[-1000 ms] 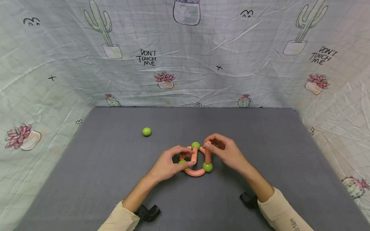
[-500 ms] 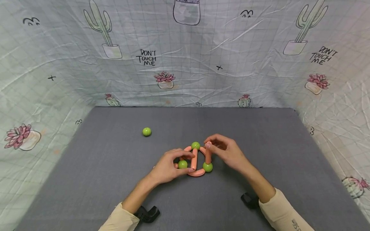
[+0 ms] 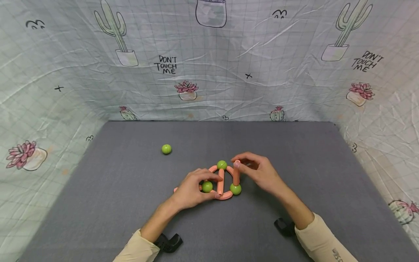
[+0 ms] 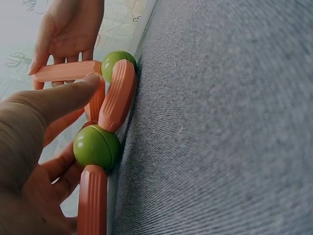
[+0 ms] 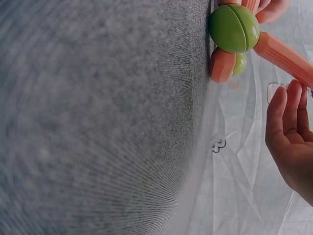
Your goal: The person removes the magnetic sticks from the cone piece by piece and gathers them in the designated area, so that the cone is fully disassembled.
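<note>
My left hand (image 3: 193,187) curls its fingers and thumb about a straight orange rod (image 3: 220,180), which runs from the far green ball (image 3: 222,165) toward the near side of a ring. In the left wrist view, the thumb covers part of this rod (image 4: 94,105). My right hand (image 3: 260,171) pinches the top of an upright orange rod (image 3: 236,176) that stands on the right green ball (image 3: 235,189). Curved rods (image 3: 226,196) join the balls into the ring. Beside my left hand sits the left green ball (image 3: 207,186); another orange rod (image 4: 93,200) extends from it, mostly hidden beneath the hand in the head view.
A loose green ball (image 3: 166,149) lies farther back on the grey table (image 3: 131,167). Behind the table hangs a cloth (image 3: 209,98) printed with cacti. Black wrist devices (image 3: 168,243) are on both forearms.
The near end of the straight rod has moved toward the person and now reaches the near curved rod. My left hand has followed it slightly. My right hand has hardly moved.
</note>
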Action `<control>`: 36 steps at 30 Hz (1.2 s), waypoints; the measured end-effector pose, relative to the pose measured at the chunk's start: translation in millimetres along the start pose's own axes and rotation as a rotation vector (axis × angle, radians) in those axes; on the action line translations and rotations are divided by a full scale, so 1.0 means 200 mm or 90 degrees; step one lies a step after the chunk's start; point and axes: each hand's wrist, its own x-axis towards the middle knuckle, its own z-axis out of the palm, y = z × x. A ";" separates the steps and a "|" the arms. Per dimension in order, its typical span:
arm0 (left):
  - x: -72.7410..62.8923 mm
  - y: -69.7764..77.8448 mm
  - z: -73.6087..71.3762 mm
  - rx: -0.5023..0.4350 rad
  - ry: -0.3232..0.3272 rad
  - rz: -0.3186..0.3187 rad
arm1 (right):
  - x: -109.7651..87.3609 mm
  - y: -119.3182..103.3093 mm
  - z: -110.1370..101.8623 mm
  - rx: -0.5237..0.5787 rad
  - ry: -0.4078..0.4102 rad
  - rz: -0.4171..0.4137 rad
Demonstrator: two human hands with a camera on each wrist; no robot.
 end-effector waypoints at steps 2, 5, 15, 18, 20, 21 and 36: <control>0.00 0.00 0.00 0.018 -0.001 -0.003 | 0.00 0.00 0.00 0.001 -0.002 0.000; -0.01 0.00 0.00 0.035 -0.005 -0.005 | -0.01 0.00 0.00 -0.001 -0.006 -0.003; 0.00 0.01 0.01 0.033 -0.005 -0.019 | -0.02 0.01 -0.02 -0.012 -0.013 -0.011; 0.00 0.01 0.01 0.028 0.001 -0.026 | -0.02 0.01 -0.02 -0.022 -0.006 -0.020; 0.00 0.01 0.00 0.027 0.003 -0.030 | -0.02 0.01 -0.03 -0.026 -0.001 -0.027; 0.00 0.01 0.00 0.026 0.004 -0.032 | -0.02 0.01 -0.03 -0.027 0.000 -0.030; 0.00 0.01 0.00 0.029 0.002 -0.039 | -0.09 0.02 -0.11 -0.031 0.007 -0.030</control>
